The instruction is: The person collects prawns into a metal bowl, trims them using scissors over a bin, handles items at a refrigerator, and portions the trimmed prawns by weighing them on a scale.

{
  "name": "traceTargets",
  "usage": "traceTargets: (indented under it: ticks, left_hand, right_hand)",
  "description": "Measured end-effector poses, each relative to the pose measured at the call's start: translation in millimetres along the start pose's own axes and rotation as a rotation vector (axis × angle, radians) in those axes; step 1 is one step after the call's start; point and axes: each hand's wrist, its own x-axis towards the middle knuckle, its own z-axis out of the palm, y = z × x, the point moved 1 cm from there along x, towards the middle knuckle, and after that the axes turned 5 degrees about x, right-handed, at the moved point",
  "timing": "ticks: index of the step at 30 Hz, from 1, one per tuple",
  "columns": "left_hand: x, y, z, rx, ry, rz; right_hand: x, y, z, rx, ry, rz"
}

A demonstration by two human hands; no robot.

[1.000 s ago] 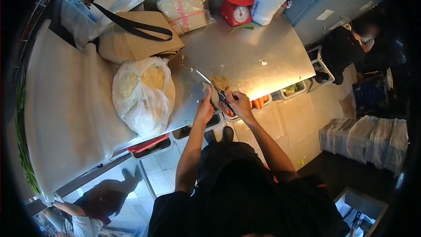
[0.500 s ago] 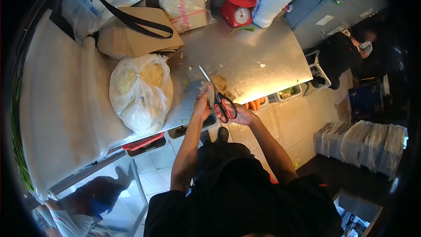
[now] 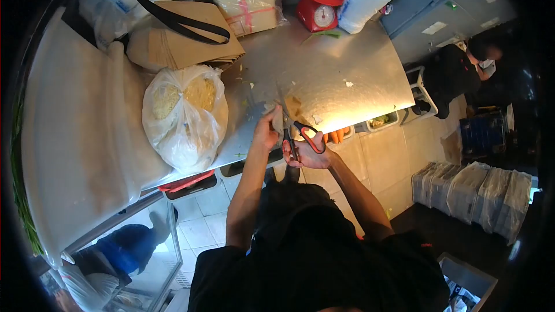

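Observation:
My right hand (image 3: 311,156) holds black-and-red scissors (image 3: 296,133) at the front edge of the metal table (image 3: 329,75). Their handles are spread apart and the blades point away from me. My left hand (image 3: 267,129) pinches a pale, brownish piece (image 3: 277,118) that I cannot identify, close to the left side of the blades. Just beyond the scissors, a brown, crumpled item (image 3: 293,106) lies on the table. To the left of my left hand stands a knotted clear bag (image 3: 188,121) with yellowish contents.
Folded brown cardboard (image 3: 185,34), a wrapped pack (image 3: 245,6), a red scale (image 3: 319,8) and a white plastic bag (image 3: 364,0) line the back. Bins with carrots (image 3: 336,136) and greens (image 3: 380,121) sit below the edge. One person (image 3: 454,72) is at the right, another (image 3: 124,248) lower left.
The scissors' handles have spread wider, and my right hand has turned beneath them. My left hand still holds the pale piece. The person at the lower left has shifted.

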Motion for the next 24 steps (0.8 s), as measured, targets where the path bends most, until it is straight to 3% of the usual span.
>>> traceTargets:
  ticks: [7, 9, 12, 13, 15, 17, 19, 20, 21, 23, 24]
  left_hand:
    - [21, 16, -25, -0.011, 0.045, 0.096]
    - [21, 40, -40, -0.184, 0.127, 0.124]
    - [2, 54, -43, -0.08, 0.112, 0.283]
    - [-12, 53, -38, -0.062, 0.104, 0.272]
    - [-37, 50, -19, -0.196, -0.215, 0.175]
    - [-48, 36, -2, -0.221, -0.327, 0.108]
    - [-41, 16, 3, -0.066, -0.294, 0.142]
    - [-35, 9, 2, -0.045, -0.314, 0.142]
    - [-23, 0, -6, 0.118, -0.169, 0.224]
    - [0, -12, -31, 0.31, -0.01, 0.316]
    - [11, -15, -35, 0.344, -0.024, 0.318]
  right_hand:
    - [-16, 6, 20, 0.068, -0.048, -0.001]
    - [-30, 5, 26, 0.049, -0.077, -0.005]
    - [-55, -14, 19, -1.021, 0.531, -0.167]
    - [-50, -15, 15, -1.162, 0.74, -0.267]
    - [-39, -16, -12, -1.525, 1.168, -0.455]
    - [-23, -32, 35, -1.519, 1.248, -0.463]
    - [-16, -40, 52, -1.755, 1.308, -0.356]
    - [-11, -34, 31, -1.804, 1.317, -0.458]
    - [-11, -33, 35, -1.791, 1.342, -0.489]
    - [-9, -31, 47, -1.796, 1.295, -0.258]
    - [1, -19, 22, -1.823, 1.313, -0.439]
